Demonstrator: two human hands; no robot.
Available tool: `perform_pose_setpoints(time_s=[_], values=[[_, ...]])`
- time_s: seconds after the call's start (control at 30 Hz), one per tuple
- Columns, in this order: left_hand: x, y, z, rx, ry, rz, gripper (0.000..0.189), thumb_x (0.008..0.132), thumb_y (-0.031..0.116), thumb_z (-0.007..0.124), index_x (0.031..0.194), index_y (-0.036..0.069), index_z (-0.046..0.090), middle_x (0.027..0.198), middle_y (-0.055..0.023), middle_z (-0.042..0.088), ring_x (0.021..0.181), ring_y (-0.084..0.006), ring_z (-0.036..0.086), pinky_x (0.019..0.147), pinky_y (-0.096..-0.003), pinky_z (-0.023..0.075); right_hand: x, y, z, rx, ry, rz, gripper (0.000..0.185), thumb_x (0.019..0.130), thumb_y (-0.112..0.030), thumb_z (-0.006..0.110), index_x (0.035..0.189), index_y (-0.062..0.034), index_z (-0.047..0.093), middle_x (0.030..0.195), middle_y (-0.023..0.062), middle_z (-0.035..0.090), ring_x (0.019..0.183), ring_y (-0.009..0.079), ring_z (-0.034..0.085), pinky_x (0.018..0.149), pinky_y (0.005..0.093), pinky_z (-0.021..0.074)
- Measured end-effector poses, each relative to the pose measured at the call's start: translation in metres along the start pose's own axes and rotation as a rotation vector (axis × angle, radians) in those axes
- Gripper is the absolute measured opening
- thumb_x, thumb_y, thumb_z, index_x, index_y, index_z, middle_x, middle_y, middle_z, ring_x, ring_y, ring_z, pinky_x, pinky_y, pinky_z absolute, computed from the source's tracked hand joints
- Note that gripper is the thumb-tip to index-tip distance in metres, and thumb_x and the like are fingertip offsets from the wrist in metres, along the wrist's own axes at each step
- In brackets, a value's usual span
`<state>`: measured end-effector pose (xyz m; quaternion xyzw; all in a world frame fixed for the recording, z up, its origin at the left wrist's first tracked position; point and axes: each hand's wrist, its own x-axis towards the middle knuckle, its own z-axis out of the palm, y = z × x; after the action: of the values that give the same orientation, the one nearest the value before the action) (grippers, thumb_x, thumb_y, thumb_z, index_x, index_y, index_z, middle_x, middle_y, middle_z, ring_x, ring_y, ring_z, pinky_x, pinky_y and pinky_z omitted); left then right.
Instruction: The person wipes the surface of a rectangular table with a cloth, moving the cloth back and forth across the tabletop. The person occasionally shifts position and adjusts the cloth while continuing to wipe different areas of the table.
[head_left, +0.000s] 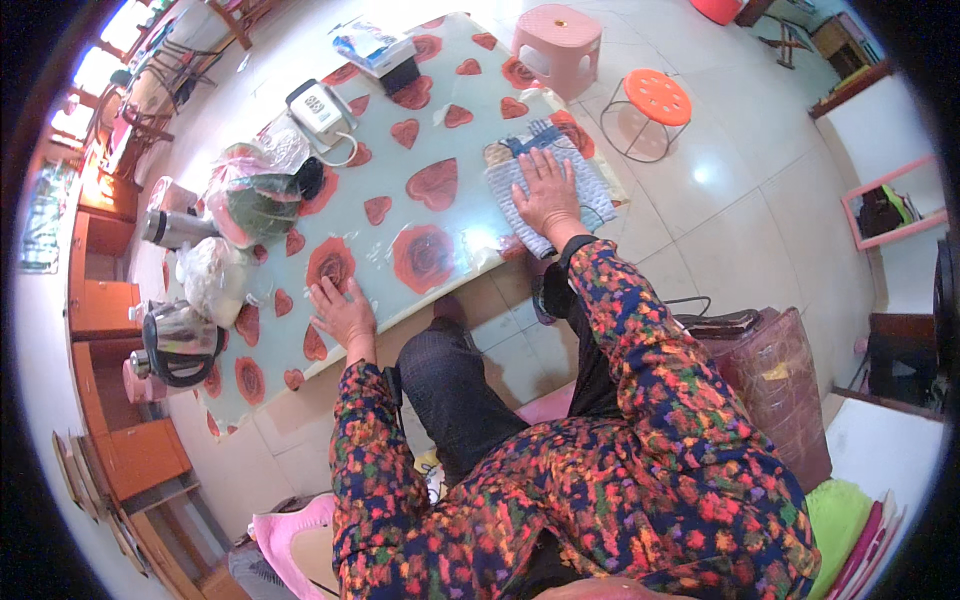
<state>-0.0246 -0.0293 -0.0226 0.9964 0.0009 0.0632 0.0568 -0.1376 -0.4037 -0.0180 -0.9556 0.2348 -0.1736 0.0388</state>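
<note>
My right hand (546, 187) lies flat, fingers spread, on a folded grey-blue quilted cloth (501, 180) at the right end of the table. Darker blue strips and a tan patch show along the cloth's far edge. Palm down, my left hand (343, 311) rests near the table's front edge, its fingertips over a printed red rose. Nothing is held in either hand. Beneath both is a pale tablecloth (360, 255) printed with red hearts and roses, with a clear glossy surface.
Along the table's left side stand a glass kettle (180, 341), a plastic bag (217, 277), a steel flask (178, 229), a bagged watermelon (262, 206) and a white power unit (319, 112). Beyond the right end are a pink stool (556, 45) and an orange stool (657, 97).
</note>
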Motion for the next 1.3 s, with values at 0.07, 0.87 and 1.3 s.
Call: perform_pose_setpoints(time_s=[0.07, 0.87, 1.3], values=[[0.001, 0.000, -0.001, 0.019, -0.003, -0.002, 0.064, 0.096, 0.052, 0.039, 0.147, 0.014, 0.034, 0.154, -0.0124, 0.027, 0.145, -0.0282, 0.021, 0.115, -0.0557, 0.0127, 0.000, 0.000, -0.002, 0.001, 0.010, -0.001, 0.058, 0.090, -0.041, 0.047, 0.140, -0.0117, 0.045, 0.148, 0.0109, 0.040, 0.139, 0.0275, 0.032, 0.114, 0.0521, 0.0171], [0.001, -0.004, 0.004, 0.061, -0.005, 0.013, 0.065, 0.096, 0.054, 0.039, 0.147, 0.013, 0.034, 0.155, -0.0128, 0.027, 0.144, -0.0268, 0.022, 0.114, -0.0563, 0.0145, 0.043, 0.015, 0.008, -0.080, -0.183, -0.021, 0.064, 0.094, -0.047, 0.039, 0.148, -0.0141, 0.032, 0.156, 0.0095, 0.025, 0.144, 0.0271, 0.021, 0.116, 0.0533, 0.0109], [-0.004, 0.002, 0.005, 0.040, 0.000, 0.030, 0.069, 0.095, 0.054, 0.041, 0.148, 0.012, 0.030, 0.155, -0.0143, 0.023, 0.145, -0.0300, 0.017, 0.114, -0.0572, 0.0102, 0.138, -0.044, 0.056, -0.045, -0.081, 0.161, 0.062, 0.093, -0.042, 0.042, 0.145, -0.0094, 0.035, 0.154, 0.0135, 0.029, 0.142, 0.0333, 0.024, 0.112, 0.0606, 0.0138]])
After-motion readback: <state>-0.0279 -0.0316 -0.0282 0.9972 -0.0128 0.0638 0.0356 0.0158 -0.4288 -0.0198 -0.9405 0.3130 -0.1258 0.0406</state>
